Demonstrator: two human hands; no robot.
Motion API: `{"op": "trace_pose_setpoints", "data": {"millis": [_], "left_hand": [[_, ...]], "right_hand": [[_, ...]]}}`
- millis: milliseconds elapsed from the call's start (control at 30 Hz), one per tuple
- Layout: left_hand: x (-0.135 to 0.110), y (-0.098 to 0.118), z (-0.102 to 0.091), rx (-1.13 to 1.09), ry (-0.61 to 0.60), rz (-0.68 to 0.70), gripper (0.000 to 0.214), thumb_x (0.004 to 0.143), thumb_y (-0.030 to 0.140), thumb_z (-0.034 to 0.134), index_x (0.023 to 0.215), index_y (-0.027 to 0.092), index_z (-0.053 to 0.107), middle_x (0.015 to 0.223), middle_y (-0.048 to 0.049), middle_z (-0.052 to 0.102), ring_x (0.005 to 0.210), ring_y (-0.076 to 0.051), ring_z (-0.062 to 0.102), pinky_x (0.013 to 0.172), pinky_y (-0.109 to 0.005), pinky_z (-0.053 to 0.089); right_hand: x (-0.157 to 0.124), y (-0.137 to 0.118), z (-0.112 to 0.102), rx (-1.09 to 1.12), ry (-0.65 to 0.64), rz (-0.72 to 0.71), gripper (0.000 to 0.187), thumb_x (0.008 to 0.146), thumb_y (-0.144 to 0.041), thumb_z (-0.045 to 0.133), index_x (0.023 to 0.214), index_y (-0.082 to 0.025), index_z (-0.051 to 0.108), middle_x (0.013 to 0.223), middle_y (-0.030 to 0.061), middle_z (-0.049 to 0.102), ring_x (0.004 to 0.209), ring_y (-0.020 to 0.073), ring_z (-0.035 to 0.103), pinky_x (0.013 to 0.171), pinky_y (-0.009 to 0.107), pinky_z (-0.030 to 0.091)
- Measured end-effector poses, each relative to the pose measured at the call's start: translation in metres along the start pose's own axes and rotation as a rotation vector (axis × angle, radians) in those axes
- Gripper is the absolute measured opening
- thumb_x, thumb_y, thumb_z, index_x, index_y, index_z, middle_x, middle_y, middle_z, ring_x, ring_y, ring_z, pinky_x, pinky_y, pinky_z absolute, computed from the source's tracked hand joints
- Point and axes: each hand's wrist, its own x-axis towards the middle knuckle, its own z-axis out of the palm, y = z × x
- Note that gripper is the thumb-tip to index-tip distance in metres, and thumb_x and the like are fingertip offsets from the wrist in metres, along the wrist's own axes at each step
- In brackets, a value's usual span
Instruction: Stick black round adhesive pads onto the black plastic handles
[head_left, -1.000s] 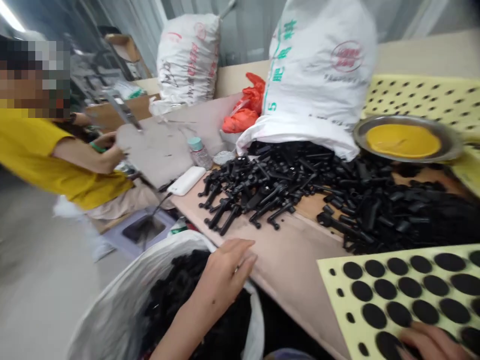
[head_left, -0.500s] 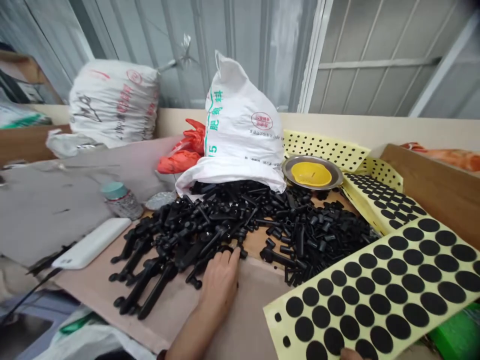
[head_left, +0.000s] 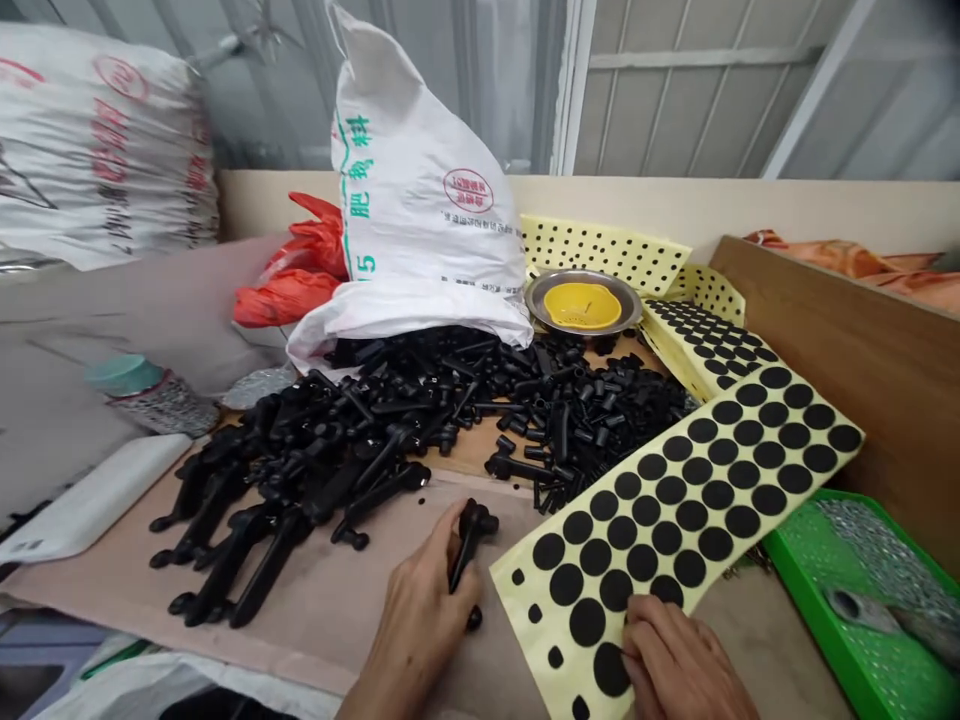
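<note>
My left hand (head_left: 424,615) is closed around a black plastic handle part (head_left: 471,533), held just off the brown table (head_left: 337,600) in front of the heap of similar black parts (head_left: 405,420). My right hand (head_left: 675,665) rests on the near edge of a yellow sheet of round black pads (head_left: 675,510), fingertips pinched at one pad near the sheet's lower edge. The sheet lies slanted across the table to the right of the left hand.
A white woven sack (head_left: 412,220) spills the black parts. Behind it lie a red bag (head_left: 292,270), a metal dish with a yellow insert (head_left: 583,302) and more pad sheets (head_left: 697,335). A green tray (head_left: 870,600) sits at right, a white power bank (head_left: 90,495) and a bottle (head_left: 142,395) at left.
The view swung from the bag of parts and the person at left to the table. My left hand reached the heap and drew back holding one part. My right hand came up onto the sheet.
</note>
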Motion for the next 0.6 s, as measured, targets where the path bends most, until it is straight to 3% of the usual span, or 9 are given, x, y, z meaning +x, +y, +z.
{"op": "trace_pose_setpoints", "data": {"millis": [167,333,433,600], "left_hand": [[-0.036,0.022,0.026,-0.421,-0.184,0.122,0.037,0.076,0.014,0.042,0.11,0.023,0.052,0.09,-0.0014,0.067,0.082,-0.018,0.063,0.074,-0.025,0.048],[-0.049,0.024,0.052,-0.476,-0.184,0.186,0.036,0.08,0.018,0.041,0.115,0.02,0.051,0.109,-0.0084,0.064,0.095,-0.022,0.059,0.082,-0.03,0.046],[-0.048,0.024,0.052,-0.493,-0.17,0.18,0.033,0.083,0.022,0.042,0.115,0.02,0.052,0.108,-0.0088,0.063,0.094,-0.022,0.058,0.084,-0.031,0.045],[-0.048,0.035,0.044,-0.588,-0.141,0.002,0.028,0.087,0.033,0.045,0.108,0.021,0.058,0.096,-0.0064,0.065,0.085,-0.02,0.057,0.077,-0.028,0.045]], "right_hand": [[-0.002,-0.009,-0.005,0.116,-0.016,-0.018,0.025,0.085,-0.006,0.035,0.08,-0.021,0.054,0.082,0.0045,0.064,0.07,0.0184,0.059,0.068,0.032,0.039],[-0.003,-0.012,-0.006,0.137,-0.023,-0.059,0.027,0.084,-0.003,0.034,0.077,-0.021,0.053,0.075,0.0032,0.061,0.067,0.0186,0.055,0.073,0.034,0.034],[0.0,-0.012,-0.007,0.14,-0.06,-0.082,0.019,0.082,-0.008,0.04,0.074,-0.021,0.051,0.071,0.0018,0.058,0.065,0.0192,0.053,0.07,0.035,0.032],[0.001,-0.01,-0.01,0.182,-0.084,-0.12,0.021,0.083,-0.006,0.039,0.075,-0.022,0.05,0.074,0.0001,0.061,0.067,0.0171,0.056,0.075,0.035,0.032]]}}
